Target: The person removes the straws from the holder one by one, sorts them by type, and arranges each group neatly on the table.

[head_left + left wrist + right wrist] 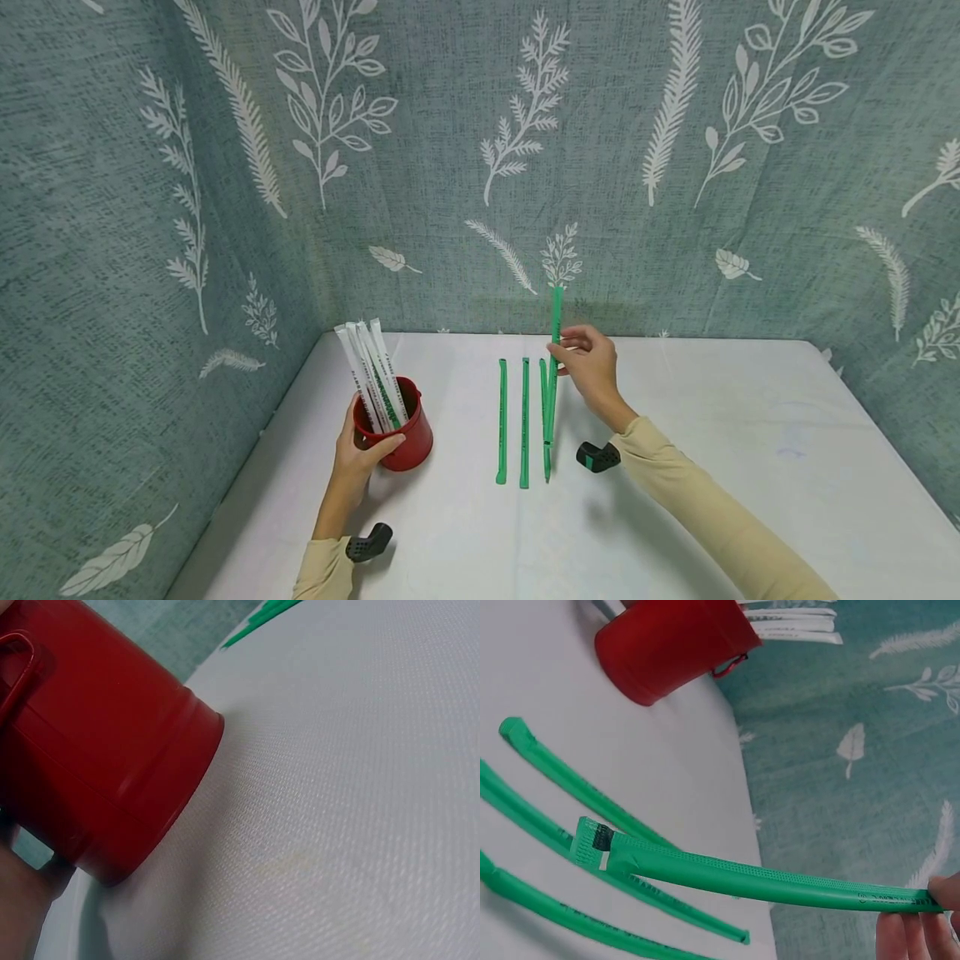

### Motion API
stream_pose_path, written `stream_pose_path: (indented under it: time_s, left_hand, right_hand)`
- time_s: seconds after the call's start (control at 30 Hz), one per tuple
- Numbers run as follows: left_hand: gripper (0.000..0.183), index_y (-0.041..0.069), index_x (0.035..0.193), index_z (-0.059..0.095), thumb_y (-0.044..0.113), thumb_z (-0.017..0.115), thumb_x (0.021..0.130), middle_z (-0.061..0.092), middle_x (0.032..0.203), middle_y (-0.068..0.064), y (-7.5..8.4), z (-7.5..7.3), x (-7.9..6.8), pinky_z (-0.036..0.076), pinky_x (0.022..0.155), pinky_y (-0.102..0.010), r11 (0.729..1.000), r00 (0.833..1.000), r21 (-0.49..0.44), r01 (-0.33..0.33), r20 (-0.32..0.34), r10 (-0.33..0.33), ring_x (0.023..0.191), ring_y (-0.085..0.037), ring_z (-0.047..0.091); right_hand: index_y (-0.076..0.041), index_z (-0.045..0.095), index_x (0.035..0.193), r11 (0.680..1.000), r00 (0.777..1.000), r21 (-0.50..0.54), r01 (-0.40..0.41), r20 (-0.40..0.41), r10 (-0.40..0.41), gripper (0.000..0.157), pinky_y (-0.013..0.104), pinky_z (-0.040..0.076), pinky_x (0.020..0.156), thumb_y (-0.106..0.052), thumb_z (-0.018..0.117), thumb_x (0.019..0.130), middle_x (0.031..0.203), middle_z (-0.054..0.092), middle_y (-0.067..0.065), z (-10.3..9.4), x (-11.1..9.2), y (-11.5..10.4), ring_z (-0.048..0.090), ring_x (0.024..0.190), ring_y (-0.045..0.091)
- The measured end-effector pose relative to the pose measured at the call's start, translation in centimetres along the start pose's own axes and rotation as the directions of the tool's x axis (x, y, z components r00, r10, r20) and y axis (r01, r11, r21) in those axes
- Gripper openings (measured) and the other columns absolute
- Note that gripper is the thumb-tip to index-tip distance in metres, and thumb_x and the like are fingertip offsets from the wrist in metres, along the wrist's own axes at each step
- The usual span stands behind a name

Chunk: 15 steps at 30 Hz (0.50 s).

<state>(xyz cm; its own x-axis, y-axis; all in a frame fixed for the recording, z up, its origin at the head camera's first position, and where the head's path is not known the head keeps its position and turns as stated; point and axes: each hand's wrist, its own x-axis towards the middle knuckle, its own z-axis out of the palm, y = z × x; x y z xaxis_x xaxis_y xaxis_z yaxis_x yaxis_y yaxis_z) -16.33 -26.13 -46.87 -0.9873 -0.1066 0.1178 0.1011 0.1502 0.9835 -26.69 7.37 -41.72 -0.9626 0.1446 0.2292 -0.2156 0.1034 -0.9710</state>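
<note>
My left hand (354,467) holds the side of a small red bucket (411,448), thumb near the rim. Several white paper-wrapped straws (365,375) stand in it, leaning left; one shows green print. Between thumb and fingers of my right hand (594,368) is a green wrapped straw (765,882), pinched near one end and raised above the table. Beneath and beside it, three more green wrapped straws (502,421) lie roughly parallel on the white cloth. In the left wrist view, the bucket (112,735) looks tilted with the camera, and only part of the hand shows.
A white cloth (712,417) covers the table. Grey-green fabric (450,150) with white leaf patterns hangs behind it and along the left side. Black devices (597,457) are worn at both wrists.
</note>
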Motion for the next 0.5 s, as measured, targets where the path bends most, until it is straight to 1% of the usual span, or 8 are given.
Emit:
stream_pose_path:
  time_s: [0.1,0.33,0.5]
  left_hand:
    - [0.089,0.026,0.151,0.016,0.011,0.07,0.082,0.032,0.147,-0.003,0.0,0.0,0.0,0.045,0.09,-0.021,1.0,1.0,0.003,0.004,-0.001,-0.004,0.13,-0.022,0.032]
    - [0.09,0.025,0.152,0.015,0.012,0.07,0.082,0.031,0.148,-0.003,0.2,0.1,-0.1,0.044,0.09,-0.022,1.0,1.0,0.013,0.01,-0.003,-0.01,0.131,-0.023,0.032]
    - [0.089,0.024,0.152,0.015,0.013,0.07,0.082,0.032,0.148,-0.003,0.2,0.1,0.0,0.044,0.091,-0.022,1.0,1.0,0.025,0.012,-0.007,-0.012,0.131,-0.022,0.032]
  right_hand:
    - [-0.001,0.062,0.104,0.999,1.0,-0.023,-0.022,-0.003,0.022,0.025,0.033,0.056,0.057,-0.008,0.073,0.082,0.091,0.062,0.014,-0.3,-0.1,0.3,0.062,0.071,0.014]
    - [0.0,0.062,0.106,0.997,0.998,-0.053,-0.064,0.002,0.064,0.028,0.032,0.055,0.055,-0.009,0.074,0.082,0.092,0.062,0.015,-1.1,-0.2,1.3,0.063,0.07,0.015]
    - [0.0,0.062,0.104,0.993,0.995,-0.067,-0.096,-0.002,0.096,0.026,0.035,0.056,0.055,-0.008,0.073,0.081,0.091,0.062,0.016,-1.5,-0.2,2.1,0.063,0.066,0.017]
